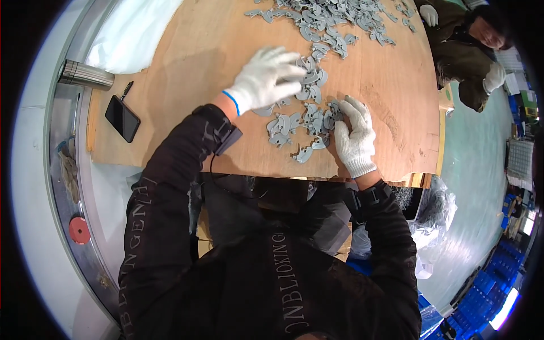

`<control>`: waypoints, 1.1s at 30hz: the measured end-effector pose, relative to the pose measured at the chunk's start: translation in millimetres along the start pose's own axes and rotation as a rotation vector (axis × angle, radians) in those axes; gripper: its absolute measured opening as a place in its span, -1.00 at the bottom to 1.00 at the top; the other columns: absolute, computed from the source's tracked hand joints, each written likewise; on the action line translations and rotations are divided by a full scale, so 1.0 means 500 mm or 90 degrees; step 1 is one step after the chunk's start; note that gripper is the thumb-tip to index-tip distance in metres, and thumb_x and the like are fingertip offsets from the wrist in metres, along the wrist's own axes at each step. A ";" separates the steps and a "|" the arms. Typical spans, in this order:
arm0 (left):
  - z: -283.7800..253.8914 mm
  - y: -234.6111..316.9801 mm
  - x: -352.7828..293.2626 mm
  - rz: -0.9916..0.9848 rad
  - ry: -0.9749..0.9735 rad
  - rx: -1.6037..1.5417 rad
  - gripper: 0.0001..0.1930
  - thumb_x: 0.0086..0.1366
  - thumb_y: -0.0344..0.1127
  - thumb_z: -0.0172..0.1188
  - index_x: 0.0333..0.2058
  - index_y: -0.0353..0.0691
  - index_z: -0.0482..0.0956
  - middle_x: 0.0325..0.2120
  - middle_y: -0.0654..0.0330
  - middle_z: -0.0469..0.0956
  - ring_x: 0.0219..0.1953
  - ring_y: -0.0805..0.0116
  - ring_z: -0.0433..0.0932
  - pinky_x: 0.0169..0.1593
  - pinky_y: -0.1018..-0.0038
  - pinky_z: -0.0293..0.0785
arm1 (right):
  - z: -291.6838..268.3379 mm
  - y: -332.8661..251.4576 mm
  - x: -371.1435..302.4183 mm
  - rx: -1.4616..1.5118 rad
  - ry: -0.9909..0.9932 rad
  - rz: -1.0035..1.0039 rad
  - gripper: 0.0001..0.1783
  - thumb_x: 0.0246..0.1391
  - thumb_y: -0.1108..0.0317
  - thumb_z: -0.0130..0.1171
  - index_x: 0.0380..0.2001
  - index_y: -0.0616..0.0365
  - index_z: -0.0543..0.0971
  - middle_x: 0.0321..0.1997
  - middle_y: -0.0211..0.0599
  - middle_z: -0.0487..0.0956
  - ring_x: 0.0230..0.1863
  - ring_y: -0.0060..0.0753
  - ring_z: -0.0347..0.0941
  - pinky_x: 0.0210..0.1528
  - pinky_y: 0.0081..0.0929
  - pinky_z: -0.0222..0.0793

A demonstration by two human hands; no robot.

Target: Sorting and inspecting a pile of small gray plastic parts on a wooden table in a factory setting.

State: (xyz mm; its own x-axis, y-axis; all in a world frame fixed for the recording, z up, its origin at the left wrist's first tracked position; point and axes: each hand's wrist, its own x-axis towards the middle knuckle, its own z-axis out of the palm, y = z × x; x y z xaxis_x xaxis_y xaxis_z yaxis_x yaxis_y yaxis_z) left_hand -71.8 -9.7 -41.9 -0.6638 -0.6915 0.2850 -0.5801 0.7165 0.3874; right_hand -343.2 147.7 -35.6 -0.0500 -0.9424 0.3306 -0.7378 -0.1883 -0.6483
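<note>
My left hand [267, 79], in a white knit glove with a blue cuff edge, reaches over small grey curved parts [310, 90] on the wooden table. Its fingers are spread, and they partly cover some of the parts. My right hand [357, 136], gloved in white too, rests at the right edge of the same small group, cupped with thumb and fingers apart. Its fingertips touch or nearly touch the grey parts there. Whether a piece lies under either palm is hidden. Loose parts [282, 129] lie between my hands, toward the near table edge.
A large heap of the same grey parts [334, 17] covers the far side of the table [192, 90]. At the left are a black phone [122, 119], a steel thermos [88, 75] and white sheeting [133, 34]. Another person with white gloves [494, 77] is at the far right.
</note>
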 end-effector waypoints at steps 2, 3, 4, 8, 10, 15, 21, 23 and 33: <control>0.008 0.032 -0.015 0.032 -0.052 -0.083 -0.60 0.42 -0.07 0.36 0.19 0.12 0.70 0.43 0.13 0.49 0.54 -0.12 0.28 0.64 -0.02 0.04 | 0.001 0.002 -0.001 0.000 0.002 0.001 -0.52 0.16 0.56 0.18 0.18 0.23 0.68 0.39 0.08 0.58 0.45 0.16 0.47 0.47 -0.11 0.43; 0.009 0.045 -0.026 0.048 -0.077 -0.123 -0.63 0.41 -0.11 0.37 0.17 0.11 0.72 0.42 0.14 0.50 0.54 -0.12 0.29 0.64 -0.02 0.05 | 0.002 0.001 0.000 0.002 0.003 0.001 -0.52 0.16 0.56 0.18 0.18 0.23 0.68 0.39 0.08 0.58 0.45 0.16 0.47 0.47 -0.11 0.43; 0.010 0.057 -0.039 0.048 -0.078 -0.121 -0.63 0.41 -0.11 0.37 0.17 0.11 0.72 0.42 0.14 0.50 0.54 -0.12 0.29 0.64 -0.02 0.05 | 0.004 0.000 0.001 -0.007 0.001 0.000 -0.51 0.16 0.55 0.19 0.19 0.22 0.67 0.39 0.09 0.58 0.45 0.17 0.47 0.48 -0.10 0.42; 0.010 0.092 -0.086 -0.054 0.096 -0.175 -0.69 0.40 -0.20 0.37 0.09 0.08 0.76 0.35 0.15 0.57 0.49 -0.12 0.36 0.60 -0.02 0.15 | 0.009 -0.004 0.003 -0.020 0.018 -0.005 -0.54 0.13 0.52 0.23 0.13 0.19 0.69 0.35 0.09 0.60 0.42 0.22 0.48 0.51 -0.02 0.37; -0.003 0.103 -0.110 0.002 0.081 -0.058 -0.72 0.38 -0.23 0.38 0.05 0.05 0.78 0.31 0.15 0.61 0.46 -0.13 0.40 0.57 -0.01 0.22 | 0.013 -0.007 0.006 -0.005 0.050 -0.015 -0.62 0.07 0.50 0.26 -0.01 0.15 0.75 0.25 0.08 0.66 0.36 0.28 0.51 0.54 0.08 0.30; -0.024 0.113 -0.162 -0.037 0.141 -0.071 -0.76 0.34 -0.34 0.38 -0.02 -0.06 0.79 0.26 0.13 0.64 0.39 -0.10 0.48 0.50 0.00 0.33 | 0.001 0.007 0.002 0.018 0.026 -0.055 -0.75 0.17 0.49 0.22 -0.11 0.21 0.76 0.27 0.04 0.67 0.40 0.15 0.50 0.55 -0.01 0.33; -0.017 0.104 -0.212 -0.065 0.131 -0.062 -0.75 0.34 -0.43 0.34 -0.02 -0.15 0.78 0.24 0.07 0.65 0.34 -0.07 0.55 0.49 0.01 0.35 | -0.012 0.021 -0.006 0.062 -0.039 -0.088 -0.83 0.17 0.55 0.17 -0.27 0.22 0.73 0.14 -0.05 0.73 0.27 0.06 0.60 0.51 -0.05 0.35; -0.015 0.100 -0.219 -0.058 0.127 -0.097 -0.71 0.33 -0.49 0.28 0.01 -0.17 0.76 0.23 0.04 0.65 0.33 -0.08 0.56 0.51 0.02 0.33 | -0.007 0.024 -0.009 0.081 -0.043 -0.083 -0.82 0.16 0.58 0.16 -0.27 0.21 0.73 0.12 -0.07 0.73 0.25 0.05 0.62 0.49 -0.07 0.38; -0.017 0.094 -0.188 -0.126 0.109 -0.035 -0.28 0.17 -0.61 0.14 0.35 -0.04 0.52 0.38 0.02 0.50 0.49 -0.07 0.36 0.59 0.06 0.22 | 0.009 0.008 -0.019 0.058 0.080 0.039 -0.61 0.11 0.67 0.05 -0.07 0.22 0.73 0.10 -0.07 0.73 0.22 -0.04 0.64 0.35 -0.24 0.53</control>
State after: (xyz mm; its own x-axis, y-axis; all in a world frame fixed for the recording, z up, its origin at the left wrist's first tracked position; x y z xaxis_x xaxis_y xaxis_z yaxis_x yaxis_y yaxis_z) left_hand -32.5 88.2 -43.0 -0.4483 -0.8264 0.3408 -0.6609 0.5631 0.4961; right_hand -342.7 154.8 -44.6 -0.1810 -0.9122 0.3675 -0.6666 -0.1610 -0.7278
